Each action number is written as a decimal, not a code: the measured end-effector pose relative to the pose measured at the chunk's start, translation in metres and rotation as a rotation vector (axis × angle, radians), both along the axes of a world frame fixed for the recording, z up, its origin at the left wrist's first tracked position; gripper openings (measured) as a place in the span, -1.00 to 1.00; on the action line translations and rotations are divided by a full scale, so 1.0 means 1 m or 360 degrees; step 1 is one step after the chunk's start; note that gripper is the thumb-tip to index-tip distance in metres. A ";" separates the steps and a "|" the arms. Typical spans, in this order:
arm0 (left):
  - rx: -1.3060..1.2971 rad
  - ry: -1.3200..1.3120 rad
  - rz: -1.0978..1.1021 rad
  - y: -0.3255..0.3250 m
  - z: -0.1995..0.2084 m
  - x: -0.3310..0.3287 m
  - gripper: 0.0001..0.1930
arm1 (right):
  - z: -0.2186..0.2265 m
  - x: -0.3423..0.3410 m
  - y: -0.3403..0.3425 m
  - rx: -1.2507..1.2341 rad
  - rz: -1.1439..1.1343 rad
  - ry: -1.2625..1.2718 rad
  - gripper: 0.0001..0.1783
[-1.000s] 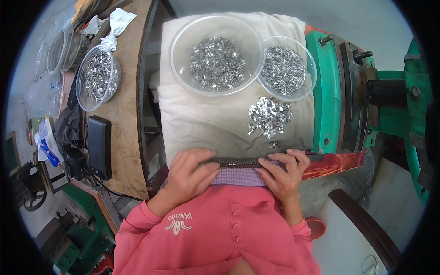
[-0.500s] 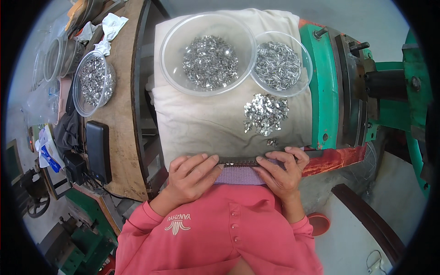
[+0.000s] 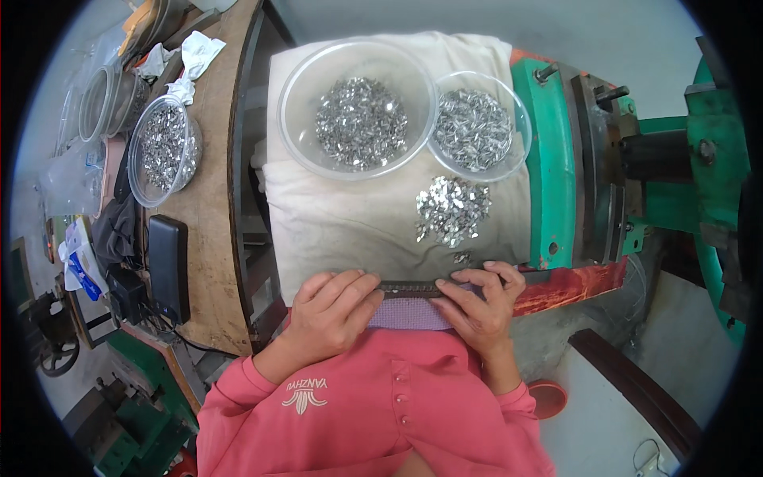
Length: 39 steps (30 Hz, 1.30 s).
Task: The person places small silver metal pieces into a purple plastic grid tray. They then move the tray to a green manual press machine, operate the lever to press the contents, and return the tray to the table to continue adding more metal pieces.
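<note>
My left hand (image 3: 334,312) grips the left end of a dark, narrow strip (image 3: 409,290) with a row of fine notches along it. At the strip's other end, my right hand (image 3: 482,304) pinches it between thumb and fingers. The strip lies level at the near edge of a cloth-covered surface, above a purple woven cloth (image 3: 409,313). Just beyond the right hand sits a tiny cluster of metal bits (image 3: 462,258). Farther out is a loose pile of small flat shiny metal pieces (image 3: 454,210). My fingers hide both ends of the strip.
Behind the pile stand a large clear bowl (image 3: 292,127) and a smaller clear bowl (image 3: 520,131), both holding small metal parts. A green machine (image 3: 548,175) borders the cloth on the right. On the left, a wooden table (image 3: 213,183) carries another tub (image 3: 143,187) and a black box (image 3: 168,270).
The strip has turned in my hands, so its row of notches and shiny bits shows less clearly. Both hands keep their hold on its ends. The whole view has shifted slightly.
</note>
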<state>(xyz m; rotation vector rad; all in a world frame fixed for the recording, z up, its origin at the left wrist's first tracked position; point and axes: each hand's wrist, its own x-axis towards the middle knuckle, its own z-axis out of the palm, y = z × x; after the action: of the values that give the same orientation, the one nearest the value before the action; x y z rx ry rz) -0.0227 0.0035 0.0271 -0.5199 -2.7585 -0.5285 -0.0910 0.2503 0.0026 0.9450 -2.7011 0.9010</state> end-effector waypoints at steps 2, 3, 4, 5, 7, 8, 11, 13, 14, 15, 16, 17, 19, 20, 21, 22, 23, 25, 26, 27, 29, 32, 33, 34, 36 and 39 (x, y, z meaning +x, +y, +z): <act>-0.0032 -0.0051 -0.0042 0.001 0.007 -0.009 -0.82 | 0.002 -0.002 -0.001 0.0018 0.0026 -0.0038 -0.65; 0.0006 -0.0093 -0.0050 0.000 0.010 -0.013 -0.82 | 0.003 -0.003 -0.002 0.0027 0.0030 -0.0061 -0.64; 0.0045 -0.0137 -0.0062 -0.001 0.011 -0.016 -0.83 | 0.004 -0.004 -0.002 0.0037 0.0031 -0.0086 -0.64; 0.0083 -0.0180 -0.0075 -0.002 0.013 -0.019 -0.83 | 0.006 -0.004 -0.002 0.0036 0.0042 -0.0097 -0.63; 0.0211 -0.0244 0.0034 -0.004 0.017 -0.021 -0.82 | 0.011 -0.005 -0.001 0.0040 0.0052 -0.0149 -0.62; 0.0277 -0.0278 0.0089 -0.006 0.018 -0.023 -0.82 | 0.014 -0.006 -0.001 0.0041 0.0057 -0.0178 -0.62; 0.0330 -0.0294 0.0261 -0.011 0.012 -0.028 -0.80 | 0.029 -0.014 -0.001 -0.0083 0.0050 -0.0210 -0.63; 0.0396 -0.0390 0.0337 -0.013 0.004 -0.028 -0.82 | 0.037 -0.021 -0.001 -0.0165 0.0032 -0.0181 -0.66; 0.0428 -0.0439 0.0376 -0.013 0.001 -0.028 -0.82 | 0.041 -0.027 -0.001 -0.0196 0.0011 -0.0150 -0.68; 0.0464 -0.0449 0.0392 -0.012 -0.002 -0.029 -0.83 | 0.046 -0.033 -0.002 -0.0225 -0.0008 -0.0120 -0.69; 0.0505 -0.0459 0.0411 -0.013 -0.005 -0.028 -0.83 | 0.051 -0.041 -0.006 -0.0236 -0.0038 -0.0091 -0.71; 0.0540 -0.0473 0.0427 -0.013 -0.006 -0.028 -0.84 | 0.057 -0.050 -0.010 -0.0251 -0.0071 -0.0065 -0.72; 0.0606 -0.0459 0.0360 -0.016 -0.007 -0.029 -0.84 | 0.067 -0.072 -0.021 -0.0226 -0.0091 -0.0007 -0.76; 0.0628 -0.0452 0.0336 -0.019 -0.007 -0.030 -0.83 | 0.071 -0.084 -0.026 -0.0198 -0.0082 -0.0021 -0.76; 0.0587 -0.0496 0.0275 -0.021 -0.005 -0.031 -0.83 | 0.074 -0.096 -0.032 -0.0168 -0.0069 -0.0035 -0.77; 0.0565 -0.0502 0.0243 -0.023 -0.003 -0.031 -0.83 | 0.075 -0.107 -0.038 -0.0155 -0.0048 -0.0056 -0.77; 0.0543 -0.0511 0.0213 -0.024 -0.001 -0.032 -0.83 | 0.075 -0.117 -0.044 -0.0092 -0.0033 -0.0059 -0.76; 0.0486 -0.0556 0.0145 -0.028 0.001 -0.034 -0.86 | 0.072 -0.135 -0.056 0.0016 -0.0025 -0.0107 -0.75; 0.0471 -0.0546 0.0154 -0.029 0.001 -0.033 -0.87 | 0.070 -0.142 -0.062 0.0092 -0.0006 -0.0116 -0.75; 0.0455 -0.0537 0.0162 -0.029 0.001 -0.032 -0.87 | 0.067 -0.149 -0.068 0.0167 0.0011 -0.0122 -0.75; 0.0454 -0.0491 0.0172 -0.027 -0.003 -0.031 -0.89 | 0.063 -0.159 -0.076 0.0334 0.0049 -0.0075 -0.74; 0.0449 -0.0458 0.0205 -0.025 -0.004 -0.031 -0.88 | 0.059 -0.167 -0.087 0.0513 0.0128 -0.0036 -0.77; 0.0469 -0.0423 0.0219 -0.025 -0.006 -0.031 -0.87 | 0.058 -0.170 -0.088 0.0539 0.0120 -0.0018 -0.78; 0.0486 -0.0397 0.0241 -0.025 -0.007 -0.029 -0.87 | 0.056 -0.172 -0.090 0.0560 0.0120 -0.0009 -0.80; 0.0539 -0.0324 0.0289 -0.026 -0.007 -0.029 -0.86 | 0.055 -0.178 -0.095 0.0586 0.0116 0.0003 -0.82; 0.0691 -0.0268 0.0349 -0.025 -0.007 -0.021 -0.85 | 0.059 -0.181 -0.099 0.0629 0.0107 -0.0013 -0.82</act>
<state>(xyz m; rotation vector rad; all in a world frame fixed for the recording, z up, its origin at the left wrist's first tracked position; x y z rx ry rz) -0.0436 -0.0212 0.0201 -0.0726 -2.6837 -1.1184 -0.2720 0.1516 0.0619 1.1059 -2.9287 0.3811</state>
